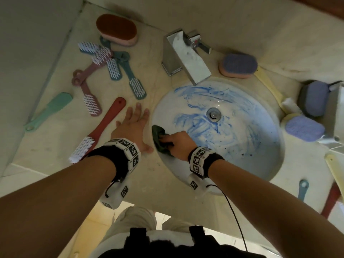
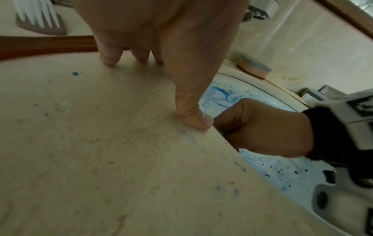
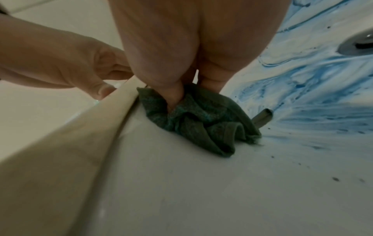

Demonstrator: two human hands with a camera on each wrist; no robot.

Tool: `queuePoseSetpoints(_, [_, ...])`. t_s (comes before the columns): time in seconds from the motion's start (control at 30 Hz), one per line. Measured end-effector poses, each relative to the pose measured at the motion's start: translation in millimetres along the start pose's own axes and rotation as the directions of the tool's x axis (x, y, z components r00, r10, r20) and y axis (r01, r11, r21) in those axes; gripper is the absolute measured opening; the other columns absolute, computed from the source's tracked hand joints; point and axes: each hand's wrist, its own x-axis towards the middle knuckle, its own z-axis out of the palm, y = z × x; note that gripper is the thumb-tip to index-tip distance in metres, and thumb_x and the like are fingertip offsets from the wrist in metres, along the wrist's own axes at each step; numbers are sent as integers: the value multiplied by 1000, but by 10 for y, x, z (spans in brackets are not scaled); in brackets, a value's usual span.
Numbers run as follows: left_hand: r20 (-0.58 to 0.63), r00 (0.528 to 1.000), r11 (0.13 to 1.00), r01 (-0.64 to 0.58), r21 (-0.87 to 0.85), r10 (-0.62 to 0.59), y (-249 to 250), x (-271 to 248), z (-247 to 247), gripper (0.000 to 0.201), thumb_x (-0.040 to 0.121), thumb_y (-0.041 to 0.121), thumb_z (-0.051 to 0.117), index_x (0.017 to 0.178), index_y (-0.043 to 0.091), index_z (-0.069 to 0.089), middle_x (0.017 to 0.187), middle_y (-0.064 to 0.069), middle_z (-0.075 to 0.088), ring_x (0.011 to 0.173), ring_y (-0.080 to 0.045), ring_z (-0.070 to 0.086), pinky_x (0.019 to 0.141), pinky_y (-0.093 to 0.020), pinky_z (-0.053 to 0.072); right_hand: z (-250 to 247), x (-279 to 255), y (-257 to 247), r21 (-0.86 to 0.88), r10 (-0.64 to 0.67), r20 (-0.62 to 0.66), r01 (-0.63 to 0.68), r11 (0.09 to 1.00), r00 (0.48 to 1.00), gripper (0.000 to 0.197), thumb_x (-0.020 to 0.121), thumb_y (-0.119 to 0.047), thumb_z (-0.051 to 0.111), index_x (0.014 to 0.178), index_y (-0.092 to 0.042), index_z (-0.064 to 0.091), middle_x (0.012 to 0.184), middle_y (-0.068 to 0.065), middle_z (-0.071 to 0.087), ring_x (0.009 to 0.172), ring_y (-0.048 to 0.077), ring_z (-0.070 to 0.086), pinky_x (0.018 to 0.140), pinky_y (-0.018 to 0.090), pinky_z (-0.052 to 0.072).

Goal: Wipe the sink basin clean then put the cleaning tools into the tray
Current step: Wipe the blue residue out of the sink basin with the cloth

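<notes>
The round white sink basin (image 1: pixel 242 164) is smeared with blue streaks and dark specks around its metal drain (image 1: pixel 214 113). My right hand (image 1: pixel 176 144) grips a crumpled dark green cloth (image 1: pixel 158 138) against the basin's left wall, just under the rim. In the right wrist view my fingers dig into the cloth (image 3: pixel 201 118), and the basin (image 3: pixel 201 191) near it is plain white. My left hand (image 1: pixel 132 125) lies flat and open on the counter left of the basin, thumb at the rim. In the left wrist view its fingertips (image 2: pixel 109 60) press on the counter.
A chrome faucet (image 1: pixel 184 58) stands behind the basin. Several brushes lie on the counter to the left, among them a long red brush (image 1: pixel 100 133) beside my left hand. Purple sponges (image 1: pixel 305 128) sit by a pale container (image 1: pixel 335 112) at the right edge. A brown-topped sponge (image 1: pixel 117 29) lies far left.
</notes>
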Motion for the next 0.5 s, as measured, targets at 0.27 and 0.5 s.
queuePoseSetpoints(0.27, [2, 1000, 1000, 12, 12, -12, 56, -33, -38, 125, 70, 43, 80, 152, 24, -13, 156, 1, -29, 146, -24, -20, 117, -57, 12, -397, 602, -68, 251, 310, -303, -238, 938, 901, 41, 91, -12, 50, 128, -24, 64, 122, 14, 66, 110, 35, 60, 100, 36, 46])
queuePoseSetpoints(0.5, [-3, 1000, 1000, 7, 14, -7, 51, -23, -29, 127, 68, 42, 81, 152, 24, -13, 156, 1, -30, 146, -24, -20, 116, -58, 13, -331, 591, -78, 439, 381, -298, -229, 869, 875, 37, 91, -14, 56, 125, -24, 66, 121, 9, 67, 110, 30, 61, 97, 27, 47])
